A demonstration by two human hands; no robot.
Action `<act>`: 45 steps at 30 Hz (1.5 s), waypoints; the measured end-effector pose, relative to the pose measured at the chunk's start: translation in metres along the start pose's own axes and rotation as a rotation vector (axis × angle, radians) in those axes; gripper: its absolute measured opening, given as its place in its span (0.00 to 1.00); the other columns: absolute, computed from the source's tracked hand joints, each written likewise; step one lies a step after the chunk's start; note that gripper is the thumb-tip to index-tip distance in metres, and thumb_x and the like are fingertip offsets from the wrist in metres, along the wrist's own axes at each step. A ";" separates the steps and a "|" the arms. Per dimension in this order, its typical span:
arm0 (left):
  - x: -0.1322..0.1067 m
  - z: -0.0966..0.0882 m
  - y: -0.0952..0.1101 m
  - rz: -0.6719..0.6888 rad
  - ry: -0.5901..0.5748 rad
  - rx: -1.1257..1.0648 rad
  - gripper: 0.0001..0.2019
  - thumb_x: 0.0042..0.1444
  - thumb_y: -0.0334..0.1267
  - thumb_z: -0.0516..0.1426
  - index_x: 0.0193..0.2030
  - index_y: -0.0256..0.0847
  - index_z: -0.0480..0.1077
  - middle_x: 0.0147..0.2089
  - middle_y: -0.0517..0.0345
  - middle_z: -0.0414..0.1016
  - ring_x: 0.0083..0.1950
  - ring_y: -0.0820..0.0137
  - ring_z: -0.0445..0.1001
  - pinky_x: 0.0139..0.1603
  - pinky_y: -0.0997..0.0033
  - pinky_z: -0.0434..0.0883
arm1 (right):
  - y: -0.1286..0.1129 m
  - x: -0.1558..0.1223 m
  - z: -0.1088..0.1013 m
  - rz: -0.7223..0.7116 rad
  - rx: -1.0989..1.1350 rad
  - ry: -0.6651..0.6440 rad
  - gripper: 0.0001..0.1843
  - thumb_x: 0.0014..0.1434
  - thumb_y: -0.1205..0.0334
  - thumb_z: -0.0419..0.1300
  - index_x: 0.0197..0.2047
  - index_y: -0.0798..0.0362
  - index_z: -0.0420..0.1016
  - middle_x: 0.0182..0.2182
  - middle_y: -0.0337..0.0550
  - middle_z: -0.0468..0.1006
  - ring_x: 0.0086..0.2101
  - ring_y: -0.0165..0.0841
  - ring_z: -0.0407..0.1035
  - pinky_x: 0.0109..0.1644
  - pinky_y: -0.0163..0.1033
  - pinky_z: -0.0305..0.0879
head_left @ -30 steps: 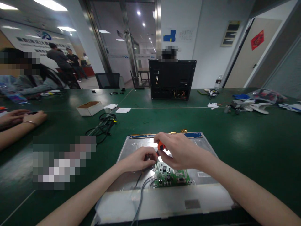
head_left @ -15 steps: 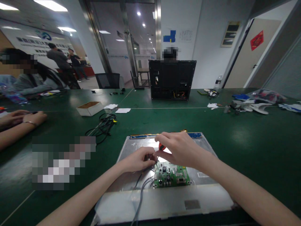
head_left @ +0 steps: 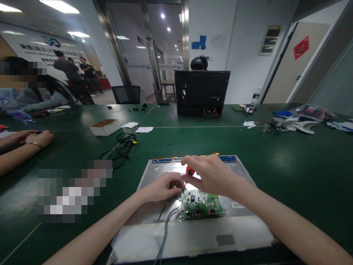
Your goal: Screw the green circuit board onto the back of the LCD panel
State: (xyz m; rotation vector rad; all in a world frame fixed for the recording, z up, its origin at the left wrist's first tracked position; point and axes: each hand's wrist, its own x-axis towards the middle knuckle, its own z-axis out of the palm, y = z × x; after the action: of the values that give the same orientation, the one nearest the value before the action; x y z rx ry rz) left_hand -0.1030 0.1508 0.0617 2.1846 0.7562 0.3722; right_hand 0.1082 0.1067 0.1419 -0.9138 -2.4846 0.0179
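A green circuit board lies on the silvery back of a flat display panel. My right hand is closed round the red and black handle of a screwdriver, whose thin shaft points down to the board's upper left corner. Beside that corner, my left hand has its fingers curled together near the screwdriver's tip; what they pinch, if anything, is hidden. Grey cables run from the board's left side toward the panel's near edge. A blue strip board lines the far edge.
Black cables lie coiled left of the panel, near an open white box. A black monitor housing stands across the table. Another person's hands rest at the left. Scattered parts and bags lie at the far right.
The screwdriver's handle has turned slightly in my right hand and shows a little more red. My left hand and the board have stayed in place.
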 end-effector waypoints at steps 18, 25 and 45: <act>0.000 -0.001 0.010 -0.040 0.020 -0.048 0.01 0.51 0.30 0.57 0.32 0.37 0.70 0.30 0.61 0.71 0.32 0.71 0.68 0.34 0.74 0.65 | -0.001 0.022 -0.028 -0.020 -0.097 -0.261 0.08 0.61 0.61 0.54 0.43 0.54 0.68 0.35 0.41 0.78 0.29 0.31 0.68 0.27 0.36 0.48; -0.001 0.000 0.012 -0.050 0.026 -0.026 0.03 0.52 0.31 0.57 0.34 0.37 0.71 0.32 0.60 0.72 0.33 0.70 0.68 0.35 0.73 0.65 | 0.000 0.018 -0.021 -0.010 -0.122 -0.204 0.10 0.63 0.55 0.53 0.40 0.54 0.66 0.31 0.40 0.76 0.26 0.29 0.64 0.25 0.36 0.44; -0.001 0.000 0.004 -0.055 0.046 0.042 0.05 0.51 0.32 0.57 0.36 0.37 0.72 0.32 0.58 0.73 0.34 0.68 0.70 0.35 0.71 0.66 | -0.003 0.019 -0.015 -0.039 -0.113 -0.157 0.10 0.63 0.55 0.54 0.37 0.53 0.67 0.29 0.39 0.75 0.24 0.27 0.59 0.26 0.36 0.43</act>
State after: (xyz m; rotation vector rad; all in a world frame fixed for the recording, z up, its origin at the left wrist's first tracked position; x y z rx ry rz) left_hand -0.1023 0.1477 0.0649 2.1953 0.8552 0.3831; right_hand 0.1006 0.1137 0.1640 -0.9423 -2.6716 -0.0665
